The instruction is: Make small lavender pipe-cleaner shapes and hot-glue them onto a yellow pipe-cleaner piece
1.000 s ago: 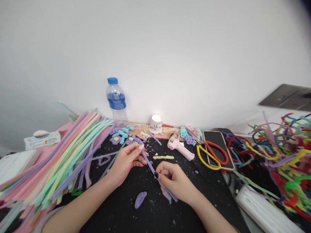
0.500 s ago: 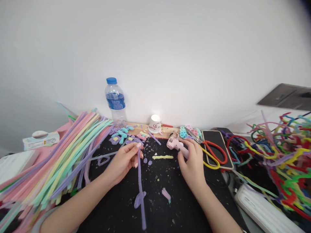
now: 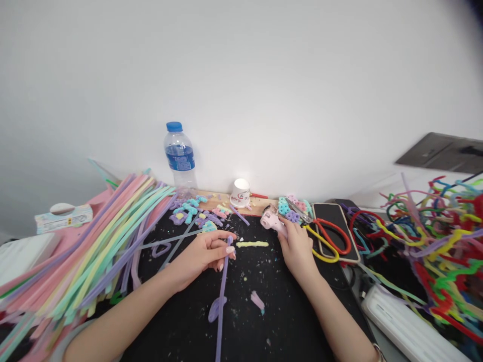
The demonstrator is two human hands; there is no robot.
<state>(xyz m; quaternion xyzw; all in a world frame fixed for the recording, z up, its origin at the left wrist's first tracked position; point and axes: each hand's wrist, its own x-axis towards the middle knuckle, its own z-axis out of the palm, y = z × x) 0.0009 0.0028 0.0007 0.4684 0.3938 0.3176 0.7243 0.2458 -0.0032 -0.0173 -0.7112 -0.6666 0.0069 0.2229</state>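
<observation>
My left hand pinches the top of a long purple pipe cleaner between thumb and fingers; the strip hangs down toward the near edge. A purple loop lies on the black mat beside and partly behind it. My right hand is wrapped round a small pale pink handheld device, whose wide, brownish-marked head points away to the left. Between the hands lies a short pale yellow fuzzy piece. Closer to me rests a small pink fuzzy tuft.
A bundle of pastel pipe cleaners covers the left side. At the back stand a water bottle and a paper cup. Scissors lie over a phone at right, near a white power strip and tangled coloured pipe cleaners.
My left hand has moved right and slightly nearer me with the purple pipe cleaner, whose top now leans right. My right hand has shifted a little, still round the pink device.
</observation>
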